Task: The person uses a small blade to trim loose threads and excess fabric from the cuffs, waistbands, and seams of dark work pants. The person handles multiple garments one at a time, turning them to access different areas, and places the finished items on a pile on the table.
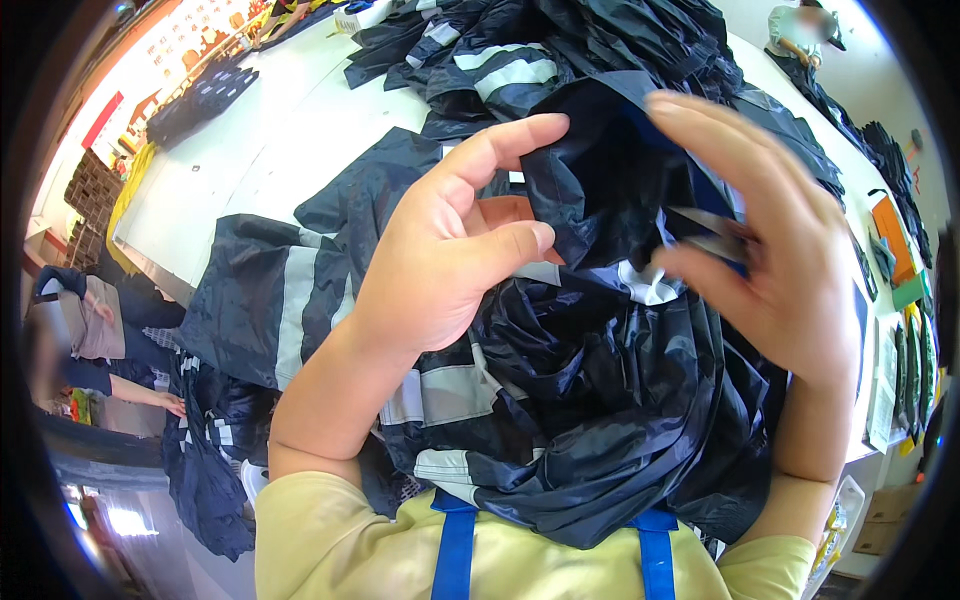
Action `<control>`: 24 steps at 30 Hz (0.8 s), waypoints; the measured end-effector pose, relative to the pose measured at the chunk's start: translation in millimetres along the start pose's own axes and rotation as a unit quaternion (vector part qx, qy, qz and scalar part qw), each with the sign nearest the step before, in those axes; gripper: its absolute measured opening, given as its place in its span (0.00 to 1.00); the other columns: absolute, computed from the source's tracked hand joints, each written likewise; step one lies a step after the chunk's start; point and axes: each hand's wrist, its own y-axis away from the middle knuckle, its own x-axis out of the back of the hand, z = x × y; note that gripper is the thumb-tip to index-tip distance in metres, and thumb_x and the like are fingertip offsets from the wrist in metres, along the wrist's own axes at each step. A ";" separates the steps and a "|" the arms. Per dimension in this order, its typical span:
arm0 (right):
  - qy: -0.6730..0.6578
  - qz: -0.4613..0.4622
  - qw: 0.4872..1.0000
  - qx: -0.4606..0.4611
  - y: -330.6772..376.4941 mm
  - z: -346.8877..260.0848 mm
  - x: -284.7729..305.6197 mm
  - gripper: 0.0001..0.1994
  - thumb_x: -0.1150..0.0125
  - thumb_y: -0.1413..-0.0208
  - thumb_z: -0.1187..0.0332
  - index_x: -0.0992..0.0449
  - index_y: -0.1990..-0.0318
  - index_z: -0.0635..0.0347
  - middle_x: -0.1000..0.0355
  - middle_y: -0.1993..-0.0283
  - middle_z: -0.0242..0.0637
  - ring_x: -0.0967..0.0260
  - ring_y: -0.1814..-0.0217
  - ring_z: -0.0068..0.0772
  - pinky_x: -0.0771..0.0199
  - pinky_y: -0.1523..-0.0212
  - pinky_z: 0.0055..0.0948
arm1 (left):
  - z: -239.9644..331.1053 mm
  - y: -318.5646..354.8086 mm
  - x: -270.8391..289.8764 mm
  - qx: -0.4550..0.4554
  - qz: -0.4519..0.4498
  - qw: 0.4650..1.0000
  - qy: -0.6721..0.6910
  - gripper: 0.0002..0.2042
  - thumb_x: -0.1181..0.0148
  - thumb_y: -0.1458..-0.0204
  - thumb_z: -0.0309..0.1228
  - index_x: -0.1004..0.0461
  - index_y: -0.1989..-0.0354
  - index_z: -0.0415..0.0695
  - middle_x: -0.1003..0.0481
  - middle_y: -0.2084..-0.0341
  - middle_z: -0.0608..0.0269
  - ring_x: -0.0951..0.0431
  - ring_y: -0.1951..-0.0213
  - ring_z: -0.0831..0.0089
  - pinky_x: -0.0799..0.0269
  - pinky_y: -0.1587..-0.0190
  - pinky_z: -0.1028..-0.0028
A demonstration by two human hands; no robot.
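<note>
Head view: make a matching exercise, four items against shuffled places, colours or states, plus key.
1. Shoulder straps
2. Orange item
3. Raised dark fabric
4. Right hand

A. Between the two hands
B. Blurred, metal blades between thumb and fingers
C. Blue, against a yellow shirt
D. Near the view's right edge

Pairs: 1-C, 2-D, 3-A, 4-B
</note>
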 end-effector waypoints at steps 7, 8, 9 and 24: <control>0.058 -0.133 0.986 0.077 21.6 5.2 -14.6 0.09 0.40 0.67 0.76 0.26 0.72 0.60 0.33 0.70 0.37 0.32 0.75 0.38 0.33 0.76 0.30 | -8.9 3.3 3.6 -0.048 0.050 0.996 0.059 0.28 0.48 0.51 0.13 0.44 0.38 0.38 0.36 0.53 0.60 0.25 0.57 0.74 0.25 0.56 0.74; 0.058 -0.192 0.979 0.023 28.9 -0.5 -17.4 0.10 0.39 0.66 0.75 0.26 0.70 0.60 0.33 0.71 0.37 0.32 0.75 0.39 0.33 0.75 0.31 | -9.3 2.2 2.0 -0.043 0.047 0.996 0.064 0.29 0.48 0.51 0.13 0.44 0.38 0.38 0.37 0.53 0.60 0.25 0.57 0.74 0.26 0.57 0.77; 0.057 -0.250 0.966 -0.032 34.4 -4.0 -20.8 0.11 0.38 0.64 0.75 0.26 0.68 0.60 0.33 0.71 0.37 0.33 0.76 0.40 0.33 0.75 0.32 | -11.6 3.3 1.4 -0.047 0.043 0.998 0.029 0.29 0.48 0.51 0.12 0.45 0.38 0.38 0.37 0.53 0.60 0.25 0.58 0.74 0.27 0.58 0.78; -0.106 0.025 0.992 -0.065 37.9 1.3 -39.8 0.15 0.30 0.61 0.72 0.29 0.65 0.65 0.30 0.71 0.39 0.31 0.74 0.35 0.30 0.74 0.26 | -24.7 14.9 -12.6 -0.069 -0.013 0.997 -0.036 0.33 0.46 0.52 0.13 0.50 0.36 0.35 0.37 0.48 0.58 0.26 0.55 0.72 0.29 0.53 0.76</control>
